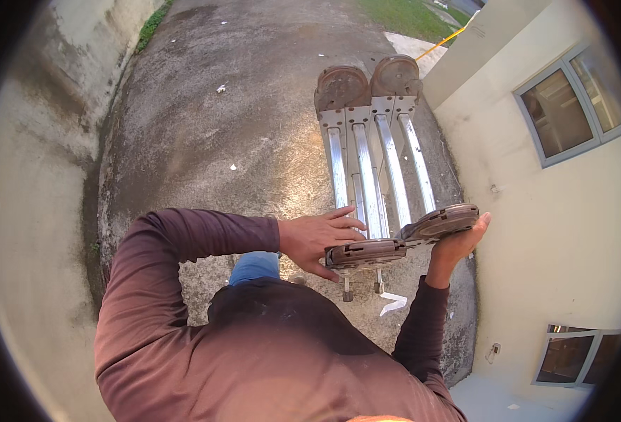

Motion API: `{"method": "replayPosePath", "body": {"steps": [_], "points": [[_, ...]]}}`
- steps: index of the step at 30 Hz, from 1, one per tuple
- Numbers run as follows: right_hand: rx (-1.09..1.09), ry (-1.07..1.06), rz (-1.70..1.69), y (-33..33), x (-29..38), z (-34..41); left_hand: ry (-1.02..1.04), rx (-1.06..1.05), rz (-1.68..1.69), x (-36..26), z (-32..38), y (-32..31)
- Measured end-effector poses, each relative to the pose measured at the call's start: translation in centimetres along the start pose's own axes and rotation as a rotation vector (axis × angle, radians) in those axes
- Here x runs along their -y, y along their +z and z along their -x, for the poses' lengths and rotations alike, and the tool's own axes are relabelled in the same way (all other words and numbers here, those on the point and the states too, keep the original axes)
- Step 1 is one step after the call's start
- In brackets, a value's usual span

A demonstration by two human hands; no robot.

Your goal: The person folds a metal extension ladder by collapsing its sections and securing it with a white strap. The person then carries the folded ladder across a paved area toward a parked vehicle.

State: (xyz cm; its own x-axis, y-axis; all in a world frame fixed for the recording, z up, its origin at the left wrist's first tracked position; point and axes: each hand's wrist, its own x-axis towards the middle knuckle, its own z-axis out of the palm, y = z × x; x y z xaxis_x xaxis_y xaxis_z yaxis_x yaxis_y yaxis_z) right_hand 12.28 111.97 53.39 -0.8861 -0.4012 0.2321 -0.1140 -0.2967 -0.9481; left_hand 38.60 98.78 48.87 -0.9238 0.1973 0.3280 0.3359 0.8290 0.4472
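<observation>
A folded aluminium multi-position ladder (pixel 363 174) stands upright before me, with shiny rungs and worn round brown hinges at its upper and lower ends in the view. My left hand (pixel 321 240) lies against the near left hinge (pixel 366 254), its fingers spread towards the rungs and its thumb below. Around the outer side of the near right hinge (pixel 442 221) my right hand (pixel 455 253) is closed, with the palm beneath it and the fingertips showing at the edge. Two rubber-tipped ladder feet show below the left hinge.
A stained concrete wall (pixel 41 158) runs along the left. At the right is a cream house wall (pixel 527 211) with framed windows (pixel 558 113). Small white scraps lie on the concrete ground (pixel 210 132), and a white strip (pixel 394 303) lies near the ladder feet.
</observation>
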Motion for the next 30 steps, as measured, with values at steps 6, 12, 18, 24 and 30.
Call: {"method": "replayPosePath", "body": {"steps": [6,12,18,24,30], "points": [[0.084,0.004,0.063,8.1,0.9,-5.7,-0.051,-0.292,0.037,5.4,0.0,-3.6],[0.115,0.02,-0.085,14.7,-0.2,-11.7,0.03,-0.477,-0.012,12.2,-2.0,-6.3],[0.197,0.012,-0.157,13.8,-7.0,-18.7,-0.088,-0.408,0.068,18.8,-3.5,-10.8],[0.108,0.553,0.166,6.6,-21.6,-17.8,-0.109,-0.591,0.172,24.6,-4.8,-14.7],[0.086,0.678,0.196,3.8,-33.1,-18.4,-0.114,-0.488,0.222,33.1,-6.6,-19.1]]}}
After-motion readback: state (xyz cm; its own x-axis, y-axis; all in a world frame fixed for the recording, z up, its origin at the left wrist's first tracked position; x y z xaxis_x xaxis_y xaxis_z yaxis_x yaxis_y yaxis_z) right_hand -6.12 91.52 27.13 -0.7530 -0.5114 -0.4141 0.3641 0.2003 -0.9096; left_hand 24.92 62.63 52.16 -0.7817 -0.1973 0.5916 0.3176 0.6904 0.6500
